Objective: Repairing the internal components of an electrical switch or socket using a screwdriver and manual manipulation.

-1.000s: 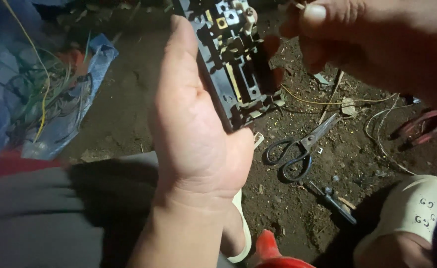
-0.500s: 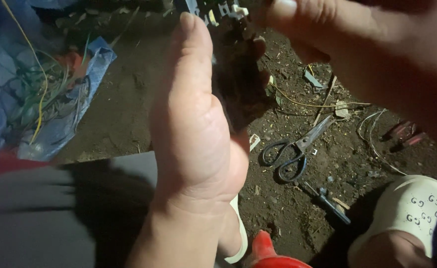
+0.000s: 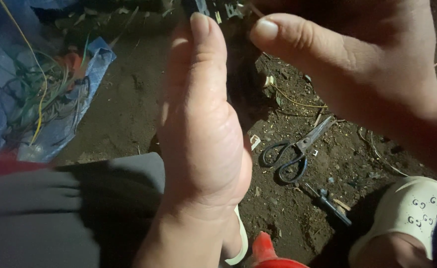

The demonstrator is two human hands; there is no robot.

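Up top, left hand (image 3: 201, 144) and right hand (image 3: 357, 64) both grip one dark part (image 3: 218, 9) — one scissors (image 3: 298, 149) on dirt.

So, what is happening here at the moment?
A person crouches over bare soil and holds a dark electrical part up close between both hands. The left hand supports it from the side; the right hand pinches it near the top. Most of the part is hidden or out of frame. On the ground lie scissors, a small screwdriver, loose wires and a blue bag.
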